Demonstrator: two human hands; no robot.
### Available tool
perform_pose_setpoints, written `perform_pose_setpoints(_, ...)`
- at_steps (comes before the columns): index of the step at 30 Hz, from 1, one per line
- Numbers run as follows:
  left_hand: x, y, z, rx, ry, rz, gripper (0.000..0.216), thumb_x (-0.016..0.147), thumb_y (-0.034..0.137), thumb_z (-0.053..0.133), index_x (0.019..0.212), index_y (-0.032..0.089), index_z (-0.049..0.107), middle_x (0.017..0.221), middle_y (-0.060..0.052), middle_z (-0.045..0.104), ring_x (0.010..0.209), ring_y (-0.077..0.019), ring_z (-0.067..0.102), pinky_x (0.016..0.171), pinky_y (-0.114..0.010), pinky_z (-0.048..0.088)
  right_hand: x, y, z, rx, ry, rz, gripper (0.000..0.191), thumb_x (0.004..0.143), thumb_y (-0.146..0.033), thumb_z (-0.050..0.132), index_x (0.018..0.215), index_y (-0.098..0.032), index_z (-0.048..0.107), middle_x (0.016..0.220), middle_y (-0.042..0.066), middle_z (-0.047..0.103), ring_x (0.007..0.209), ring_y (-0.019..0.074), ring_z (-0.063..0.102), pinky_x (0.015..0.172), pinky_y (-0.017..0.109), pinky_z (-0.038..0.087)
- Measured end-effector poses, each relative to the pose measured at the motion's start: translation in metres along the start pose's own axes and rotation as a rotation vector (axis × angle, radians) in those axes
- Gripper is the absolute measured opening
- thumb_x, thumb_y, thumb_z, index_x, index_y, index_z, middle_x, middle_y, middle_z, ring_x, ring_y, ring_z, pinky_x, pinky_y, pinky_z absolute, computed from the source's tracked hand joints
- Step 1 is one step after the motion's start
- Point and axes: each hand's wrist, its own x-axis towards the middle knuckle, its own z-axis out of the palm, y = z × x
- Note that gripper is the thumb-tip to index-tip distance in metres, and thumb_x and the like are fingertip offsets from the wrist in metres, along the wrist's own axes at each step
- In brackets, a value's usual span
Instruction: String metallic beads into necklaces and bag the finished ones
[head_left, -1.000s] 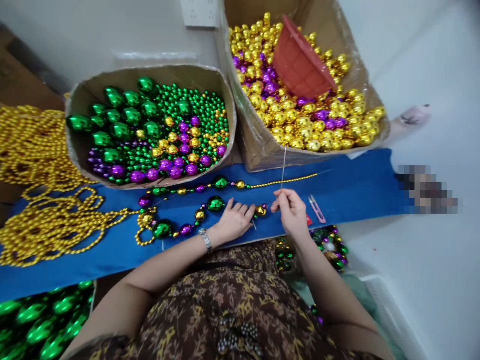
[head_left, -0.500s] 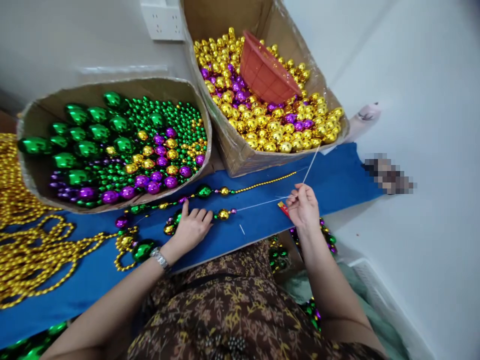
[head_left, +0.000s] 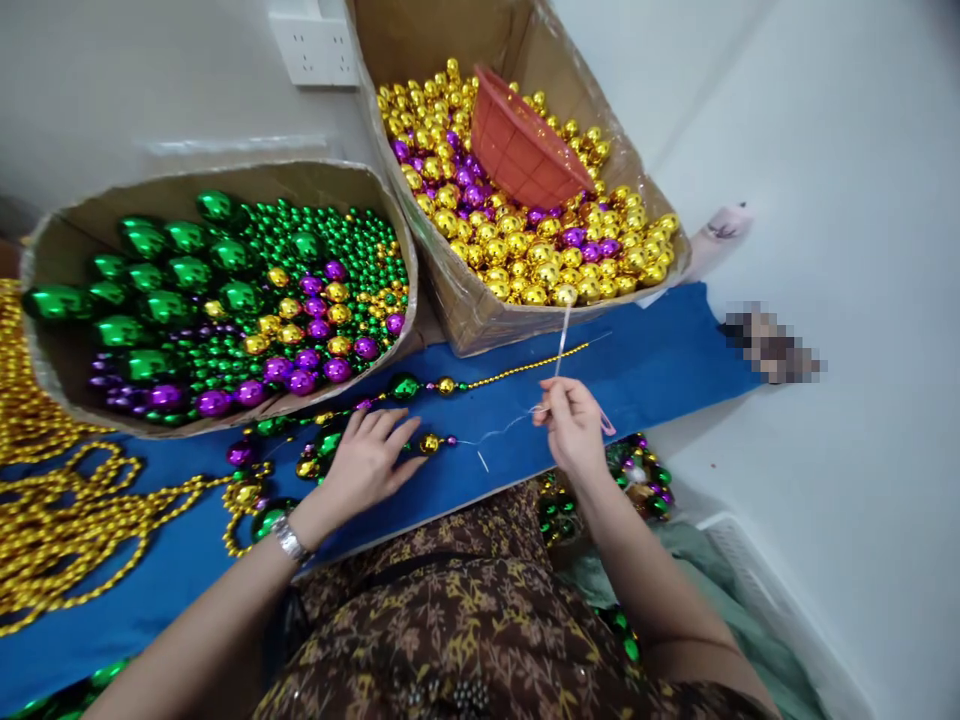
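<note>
My left hand (head_left: pixel 367 455) lies over a bead strand on the blue table, palm down, fingers spread. Beside its fingers are a gold bead (head_left: pixel 429 443) and a small purple bead (head_left: pixel 451 441) at the strand's end. A thin white thread (head_left: pixel 499 433) runs slack from there to my right hand (head_left: pixel 570 420), which is closed in a pinch on it. A straight, thin white piece (head_left: pixel 562 340) sticks up from those fingers; I cannot tell whether it is a needle or stiff thread. A pink loop (head_left: pixel 606 424) shows beside the right hand.
Behind stand a cardboard box (head_left: pixel 442 300) of gold and purple beads with a red basket (head_left: pixel 525 140), and another box (head_left: pixel 409 235) of mostly green beads. Gold bead chains (head_left: pixel 90 510) lie left. A finished-looking strand (head_left: pixel 525 365) stretches along the blue cloth (head_left: pixel 660 350).
My right hand has moved left, and the taut thread has gone slack. My left hand has shifted slightly left, its fingers spreading. The red and yellow item by the right hand is no longer visible.
</note>
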Motion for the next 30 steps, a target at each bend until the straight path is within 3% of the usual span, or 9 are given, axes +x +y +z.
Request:
perform_pose_setpoints(3, 0.023, 0.029, -0.004, -0.327, 0.130, -0.020, 0.033, 0.091, 0.035, 0.055, 0.119, 0.019, 0.060, 0.113, -0.011, 0.063, 0.104, -0.0224, 0.060, 0.091, -0.038, 0.050, -0.016, 0.000, 0.026, -0.138, -0.127, -0.011, 0.028, 0.089, -0.047, 0.057, 0.095, -0.021, 0.062, 0.061, -0.005, 0.056, 0.054, 0.0080, 0.057, 0.054, 0.020, 0.049)
perform_pose_setpoints(6, 0.042, 0.047, 0.000, -0.475, 0.157, -0.007, 0.035, 0.090, 0.035, 0.056, 0.121, 0.019, 0.058, 0.117, -0.012, 0.060, 0.110, -0.0222, 0.057, 0.093, -0.037, 0.050, -0.023, -0.004, 0.041, -0.230, -0.204, -0.026, 0.028, 0.092, -0.046, 0.053, 0.097, -0.021, 0.062, 0.063, -0.004, 0.058, 0.056, 0.0092, 0.059, 0.058, 0.022, 0.051)
perform_pose_setpoints(9, 0.050, 0.048, 0.006, -0.505, 0.110, 0.013, 0.032, 0.089, 0.034, 0.059, 0.117, 0.019, 0.061, 0.119, -0.012, 0.059, 0.112, -0.0234, 0.055, 0.095, -0.040, 0.049, -0.025, -0.008, 0.048, -0.268, -0.242, -0.040, 0.028, 0.092, -0.046, 0.052, 0.098, -0.021, 0.062, 0.064, -0.004, 0.059, 0.057, 0.0099, 0.060, 0.059, 0.023, 0.051)
perform_pose_setpoints(12, 0.052, 0.042, 0.010, -0.532, 0.083, 0.014, 0.018, 0.090, 0.031, 0.058, 0.100, 0.019, 0.067, 0.112, -0.009, 0.063, 0.106, -0.0213, 0.058, 0.091, -0.038, 0.050, -0.025, -0.010, 0.049, -0.278, -0.283, -0.041, 0.027, 0.092, -0.046, 0.052, 0.097, -0.022, 0.062, 0.063, -0.004, 0.060, 0.057, 0.0102, 0.060, 0.059, 0.023, 0.052)
perform_pose_setpoints(15, 0.049, 0.037, 0.012, -0.514, 0.123, 0.046, 0.017, 0.092, 0.028, 0.055, 0.087, 0.018, 0.068, 0.104, -0.008, 0.067, 0.099, -0.0182, 0.060, 0.088, -0.034, 0.050, -0.026, -0.009, 0.049, -0.281, -0.290, -0.040, 0.026, 0.092, -0.044, 0.052, 0.097, -0.021, 0.062, 0.063, -0.004, 0.059, 0.056, 0.0097, 0.059, 0.058, 0.022, 0.051)
perform_pose_setpoints(18, 0.039, 0.033, 0.014, -0.351, 0.133, 0.092, 0.019, 0.092, 0.028, 0.053, 0.087, 0.019, 0.069, 0.106, -0.007, 0.067, 0.106, -0.0206, 0.056, 0.092, -0.037, 0.047, -0.025, -0.004, 0.046, -0.263, -0.235, -0.047, 0.025, 0.092, -0.045, 0.053, 0.093, -0.021, 0.061, 0.065, -0.003, 0.060, 0.055, 0.0092, 0.059, 0.057, 0.021, 0.050)
perform_pose_setpoints(22, 0.022, 0.027, 0.011, -0.067, -0.009, 0.115, 0.021, 0.092, 0.027, 0.053, 0.081, 0.019, 0.069, 0.109, -0.007, 0.066, 0.111, -0.0260, 0.053, 0.092, -0.043, 0.045, -0.022, 0.005, 0.044, -0.234, -0.195, -0.036, 0.027, 0.092, -0.046, 0.053, 0.092, -0.020, 0.060, 0.072, -0.002, 0.062, 0.056, 0.0091, 0.060, 0.056, 0.021, 0.050)
perform_pose_setpoints(26, 0.019, 0.019, -0.009, -0.019, -0.149, 0.141, 0.023, 0.091, 0.033, 0.055, 0.080, 0.017, 0.068, 0.107, -0.009, 0.066, 0.103, -0.0247, 0.057, 0.088, -0.040, 0.047, -0.026, 0.006, 0.044, -0.311, -0.300, -0.031, 0.026, 0.091, -0.045, 0.054, 0.093, -0.020, 0.063, 0.072, -0.001, 0.061, 0.057, 0.0106, 0.061, 0.056, 0.023, 0.052)
perform_pose_setpoints(30, 0.032, 0.004, -0.040, -0.175, -0.021, 0.062, 0.028, 0.093, 0.038, 0.051, 0.091, 0.017, 0.069, 0.099, -0.009, 0.067, 0.093, -0.0197, 0.062, 0.083, -0.033, 0.050, -0.029, 0.005, 0.042, -0.392, -0.358, -0.073, 0.024, 0.091, -0.042, 0.054, 0.096, -0.021, 0.065, 0.072, 0.000, 0.063, 0.058, 0.0120, 0.060, 0.054, 0.023, 0.051)
